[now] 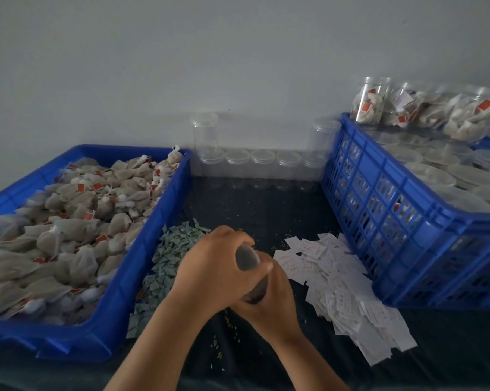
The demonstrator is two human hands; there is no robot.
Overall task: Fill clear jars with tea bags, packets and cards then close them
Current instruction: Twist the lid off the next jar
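Observation:
A clear jar stands on the dark table at centre, mostly hidden by both hands. My left hand curls over its top and far side. My right hand wraps around its lower body from the right. What is inside the jar cannot be made out. A heap of small green packets lies just left of the hands. White cards are scattered to the right. Tea bags with red tags fill the shallow blue tray at left.
A row of empty clear jars stands along the back wall. A tall blue crate at right holds several lidded jars, with filled jars lying on top. Loose crumbs dot the table near the hands.

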